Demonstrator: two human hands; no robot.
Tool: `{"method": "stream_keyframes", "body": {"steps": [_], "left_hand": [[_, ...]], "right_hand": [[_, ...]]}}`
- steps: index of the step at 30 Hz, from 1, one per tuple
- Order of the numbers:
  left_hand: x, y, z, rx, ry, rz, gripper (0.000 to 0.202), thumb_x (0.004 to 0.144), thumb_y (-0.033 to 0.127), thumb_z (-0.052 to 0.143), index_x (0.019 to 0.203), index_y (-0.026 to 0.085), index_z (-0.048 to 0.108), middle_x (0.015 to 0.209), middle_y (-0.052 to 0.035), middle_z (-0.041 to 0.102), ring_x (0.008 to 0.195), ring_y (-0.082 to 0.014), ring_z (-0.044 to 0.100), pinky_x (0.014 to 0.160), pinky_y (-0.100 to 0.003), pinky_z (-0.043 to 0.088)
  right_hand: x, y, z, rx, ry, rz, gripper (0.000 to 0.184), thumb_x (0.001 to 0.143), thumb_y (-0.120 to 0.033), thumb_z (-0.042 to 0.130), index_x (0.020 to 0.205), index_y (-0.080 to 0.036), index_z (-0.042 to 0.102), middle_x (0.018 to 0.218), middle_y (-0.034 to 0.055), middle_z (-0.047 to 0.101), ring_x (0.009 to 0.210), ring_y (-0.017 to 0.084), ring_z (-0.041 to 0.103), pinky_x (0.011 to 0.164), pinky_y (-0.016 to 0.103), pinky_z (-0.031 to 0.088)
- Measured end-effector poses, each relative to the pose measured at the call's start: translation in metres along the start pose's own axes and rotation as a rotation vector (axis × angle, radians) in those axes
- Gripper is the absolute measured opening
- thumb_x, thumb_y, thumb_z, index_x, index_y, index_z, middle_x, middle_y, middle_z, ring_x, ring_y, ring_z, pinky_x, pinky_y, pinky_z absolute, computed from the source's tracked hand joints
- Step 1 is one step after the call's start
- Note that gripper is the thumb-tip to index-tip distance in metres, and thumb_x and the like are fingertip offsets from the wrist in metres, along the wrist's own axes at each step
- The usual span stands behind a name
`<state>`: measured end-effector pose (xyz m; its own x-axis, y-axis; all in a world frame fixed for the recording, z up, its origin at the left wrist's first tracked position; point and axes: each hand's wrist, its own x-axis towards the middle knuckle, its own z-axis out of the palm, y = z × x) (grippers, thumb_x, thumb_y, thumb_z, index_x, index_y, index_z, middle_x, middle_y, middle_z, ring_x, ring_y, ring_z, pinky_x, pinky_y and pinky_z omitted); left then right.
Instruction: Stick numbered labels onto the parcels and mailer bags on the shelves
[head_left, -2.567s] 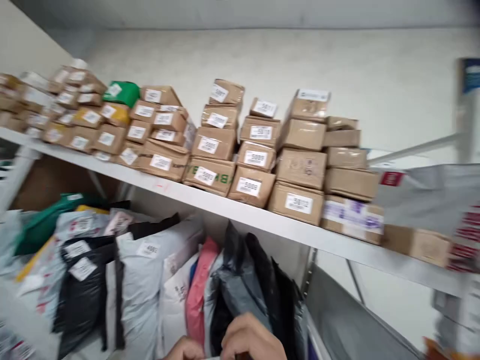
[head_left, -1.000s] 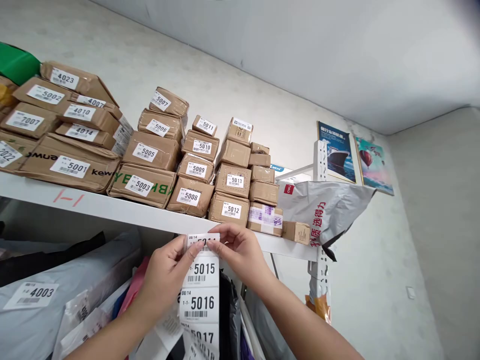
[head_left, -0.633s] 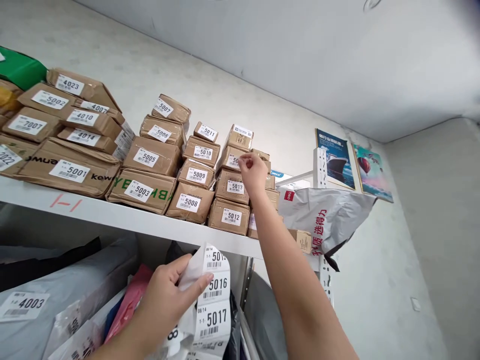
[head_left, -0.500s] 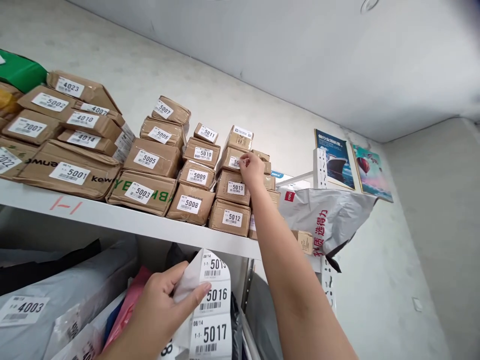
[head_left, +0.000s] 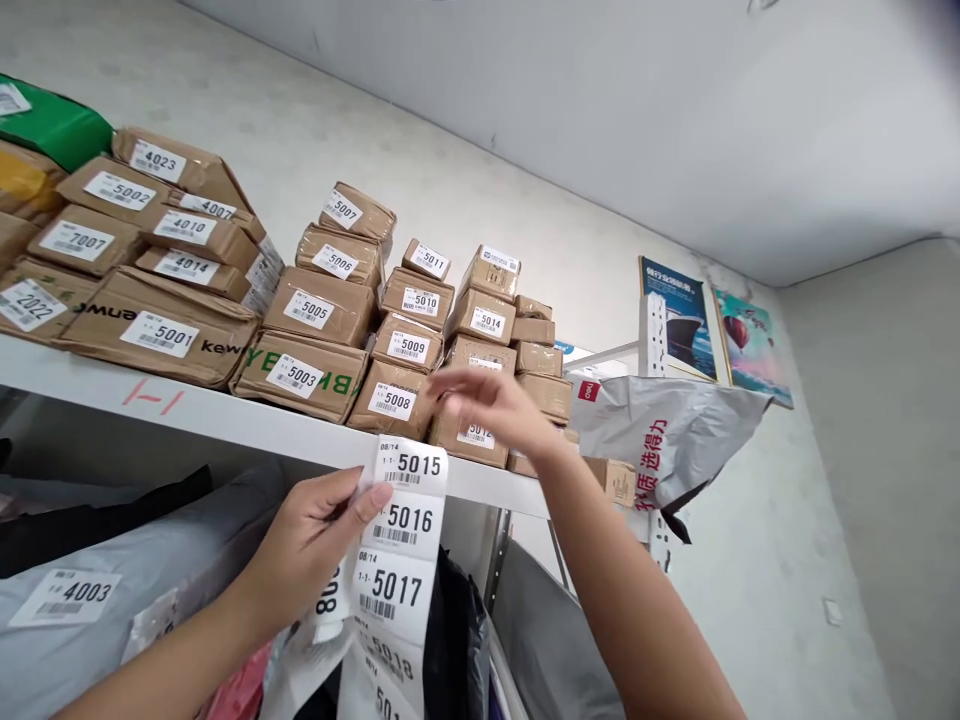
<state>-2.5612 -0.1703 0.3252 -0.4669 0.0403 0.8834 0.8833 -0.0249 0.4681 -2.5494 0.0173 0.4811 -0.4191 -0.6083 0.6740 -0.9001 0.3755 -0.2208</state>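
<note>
My left hand (head_left: 315, 530) pinches a strip of white number labels (head_left: 399, 585) near its top, thumb in front. The strip hangs below the shelf edge, with 5015 uppermost, then 5016 and 5017; its lower part curls. My right hand (head_left: 499, 410), fingers apart and holding nothing visible, is in front of the lower boxes. It partly covers the box labelled 5012 (head_left: 469, 455) and the label of the box above. Higher in that stack, a label reading 5014 (head_left: 487, 322) is on a small carton. A carton (head_left: 491, 272) with a printed shipping label tops the stack.
Labelled cartons (head_left: 319, 310) stand in stacks along the white shelf (head_left: 225, 430). Further right are more small cartons (head_left: 544, 395) and a grey plastic bag (head_left: 697, 410) by the perforated upright (head_left: 655, 335). Below lie bagged parcels (head_left: 135, 540), one labelled 4003.
My right hand has come down from the 5014 box towards the strip, uncovering that label. My left hand has raised the strip, moving slightly left. The view has shifted a little.
</note>
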Motion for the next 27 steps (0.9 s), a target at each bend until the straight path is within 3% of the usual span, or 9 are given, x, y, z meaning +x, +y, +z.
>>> {"method": "stream_keyframes", "body": {"steps": [1, 4, 8, 11, 15, 18, 21, 24, 27], "left_hand": [[0.005, 0.000, -0.001, -0.004, -0.052, 0.028, 0.038, 0.087, 0.051, 0.054, 0.077, 0.017, 0.070, 0.082, -0.0054, 0.068, 0.075, -0.0183, 0.062, 0.067, -0.024, 0.053], [0.016, 0.002, 0.001, -0.030, -0.144, -0.006, 0.032, 0.084, 0.048, 0.059, 0.079, 0.018, 0.069, 0.089, -0.0054, 0.067, 0.086, -0.0211, 0.063, 0.075, -0.027, 0.053], [0.023, 0.008, 0.014, -0.111, -0.020, -0.167, 0.040, 0.073, 0.054, 0.070, 0.065, 0.017, 0.057, 0.056, 0.0044, 0.051, 0.053, -0.0114, 0.050, 0.047, -0.019, 0.040], [0.027, 0.012, 0.024, -0.122, 0.075, -0.157, 0.043, 0.077, 0.060, 0.063, 0.073, 0.017, 0.060, 0.060, 0.0031, 0.056, 0.054, -0.0110, 0.048, 0.047, -0.019, 0.038], [0.032, 0.010, 0.028, -0.131, 0.178, -0.153, 0.043, 0.073, 0.059, 0.068, 0.083, 0.017, 0.064, 0.069, 0.0006, 0.065, 0.061, -0.0140, 0.055, 0.051, -0.019, 0.042], [0.025, 0.004, 0.027, -0.101, 0.126, -0.199, 0.041, 0.068, 0.055, 0.074, 0.080, 0.017, 0.067, 0.072, -0.0015, 0.070, 0.065, -0.0172, 0.061, 0.054, -0.021, 0.047], [0.009, -0.002, 0.026, -0.016, 0.076, -0.229, 0.040, 0.068, 0.056, 0.073, 0.072, 0.017, 0.068, 0.067, -0.0019, 0.069, 0.064, -0.0182, 0.062, 0.053, -0.022, 0.049], [-0.009, -0.007, 0.024, -0.018, 0.058, -0.297, 0.040, 0.069, 0.058, 0.071, 0.076, 0.019, 0.070, 0.069, -0.0016, 0.071, 0.066, -0.0191, 0.065, 0.056, -0.022, 0.053], [-0.022, -0.011, 0.017, -0.006, 0.090, -0.298, 0.039, 0.070, 0.059, 0.069, 0.076, 0.021, 0.072, 0.066, -0.0009, 0.071, 0.066, -0.0210, 0.069, 0.057, -0.024, 0.056]], "right_hand": [[-0.012, -0.001, 0.014, 0.062, -0.051, 0.000, 0.029, 0.075, -0.040, 0.076, 0.097, -0.022, 0.069, 0.090, 0.0031, 0.073, 0.080, 0.017, 0.069, 0.069, 0.031, 0.056], [-0.036, 0.001, 0.044, 0.125, 0.090, 0.033, 0.023, 0.073, -0.041, 0.077, 0.080, -0.021, 0.069, 0.078, 0.0025, 0.071, 0.069, 0.015, 0.065, 0.062, 0.029, 0.052], [-0.039, 0.006, 0.053, 0.126, 0.231, 0.104, 0.030, 0.066, -0.045, 0.081, 0.078, -0.020, 0.069, 0.078, 0.0042, 0.071, 0.068, 0.017, 0.064, 0.059, 0.031, 0.050], [-0.035, 0.005, 0.054, 0.087, 0.331, 0.083, 0.026, 0.069, -0.043, 0.078, 0.079, -0.021, 0.069, 0.069, 0.0015, 0.067, 0.061, 0.015, 0.059, 0.054, 0.029, 0.046], [-0.023, 0.000, 0.053, -0.066, 0.432, -0.053, 0.011, 0.078, -0.033, 0.070, 0.078, -0.022, 0.069, 0.078, 0.0026, 0.069, 0.068, 0.015, 0.060, 0.058, 0.028, 0.047], [0.008, 0.000, 0.024, -0.189, 0.586, -0.144, 0.008, 0.081, -0.030, 0.066, 0.079, -0.022, 0.068, 0.079, 0.0032, 0.069, 0.067, 0.015, 0.058, 0.058, 0.028, 0.047], [0.062, 0.003, -0.031, -0.396, 0.875, -0.201, 0.008, 0.087, -0.026, 0.060, 0.087, -0.021, 0.066, 0.080, 0.0035, 0.066, 0.070, 0.016, 0.057, 0.063, 0.029, 0.047], [0.115, 0.010, -0.085, -0.645, 0.958, -0.002, 0.014, 0.090, -0.019, 0.052, 0.097, -0.020, 0.064, 0.083, 0.0046, 0.064, 0.078, 0.018, 0.059, 0.071, 0.031, 0.047], [0.145, 0.017, -0.111, -0.745, 0.923, 0.151, 0.018, 0.089, -0.014, 0.050, 0.097, -0.018, 0.066, 0.092, 0.0088, 0.065, 0.087, 0.023, 0.061, 0.075, 0.035, 0.048]]}}
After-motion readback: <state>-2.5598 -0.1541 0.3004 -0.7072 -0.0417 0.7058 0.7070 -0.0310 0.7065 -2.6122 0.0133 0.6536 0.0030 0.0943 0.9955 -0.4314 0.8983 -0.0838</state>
